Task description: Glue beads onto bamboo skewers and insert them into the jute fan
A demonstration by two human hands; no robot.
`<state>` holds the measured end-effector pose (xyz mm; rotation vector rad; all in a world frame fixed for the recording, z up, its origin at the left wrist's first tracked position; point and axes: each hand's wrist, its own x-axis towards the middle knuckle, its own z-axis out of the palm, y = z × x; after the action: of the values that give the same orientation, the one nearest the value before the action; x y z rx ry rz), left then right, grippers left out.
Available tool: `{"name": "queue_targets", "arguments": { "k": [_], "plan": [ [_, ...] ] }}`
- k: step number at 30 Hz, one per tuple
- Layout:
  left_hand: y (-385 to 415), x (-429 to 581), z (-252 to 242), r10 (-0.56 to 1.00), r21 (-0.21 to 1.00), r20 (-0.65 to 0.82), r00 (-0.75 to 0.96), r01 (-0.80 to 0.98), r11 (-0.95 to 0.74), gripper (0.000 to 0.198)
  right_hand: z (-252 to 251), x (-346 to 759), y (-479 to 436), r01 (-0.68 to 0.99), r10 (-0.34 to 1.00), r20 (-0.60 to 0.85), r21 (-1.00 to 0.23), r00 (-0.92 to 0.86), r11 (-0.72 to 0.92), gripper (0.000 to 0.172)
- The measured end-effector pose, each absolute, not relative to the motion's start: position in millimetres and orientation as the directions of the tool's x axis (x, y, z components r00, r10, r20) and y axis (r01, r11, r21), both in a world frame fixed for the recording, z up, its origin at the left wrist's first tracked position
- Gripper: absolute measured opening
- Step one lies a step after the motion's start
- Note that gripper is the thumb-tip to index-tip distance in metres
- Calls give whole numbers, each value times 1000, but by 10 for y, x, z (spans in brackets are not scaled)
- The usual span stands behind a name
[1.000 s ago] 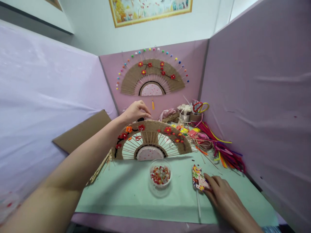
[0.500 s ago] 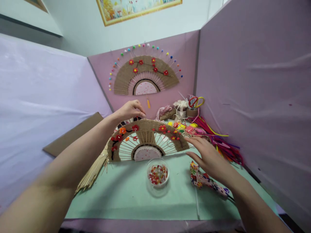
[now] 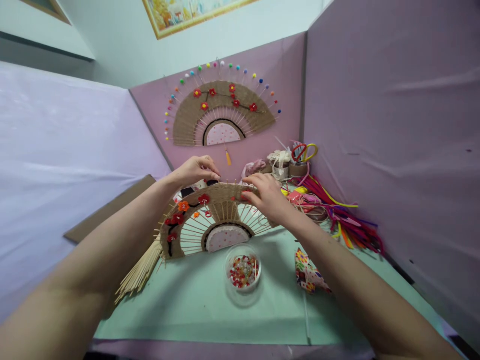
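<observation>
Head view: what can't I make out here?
In the head view:
Lower fan, right side: partly behind the right hand.
Flower-patterned tool, right end: behind the right forearm.
Framed picture, top: cut off by the upper edge.
Whether the left hand pinches anything: too small to tell.

Left hand (image 3: pixel 194 170) seemingly pinched, right hand (image 3: pixel 270 198) curved.

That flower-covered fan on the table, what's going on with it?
A person has both bare hands at the fan, which is upright with its straight edge down toward the green tabletop. The left hand's fingers are bunched by its top edge; the right hand's are at its upper right. I can't tell how firmly either grips. In front sit beads in a clear tub.
</observation>
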<state>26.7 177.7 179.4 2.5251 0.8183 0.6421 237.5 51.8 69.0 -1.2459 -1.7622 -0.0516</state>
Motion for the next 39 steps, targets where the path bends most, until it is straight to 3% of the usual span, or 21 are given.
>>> {"name": "queue_targets", "arguments": {
  "k": [6, 13, 39],
  "plan": [
    [1759, 244, 1829, 625, 513, 298, 722, 431, -742, 36, 763, 2306, 610, 750, 724, 689, -498, 38, 434, 37],
    [1783, 209, 1809, 633, 484, 287, 719, 461, -743, 36, 793, 2224, 753, 709, 750, 662, -532, 7, 463, 23],
    [1783, 217, 1811, 624, 473, 266, 735, 464, -749, 36, 712, 2190, 762, 672, 734, 678, -561, 39, 483, 26]
  ]
}}
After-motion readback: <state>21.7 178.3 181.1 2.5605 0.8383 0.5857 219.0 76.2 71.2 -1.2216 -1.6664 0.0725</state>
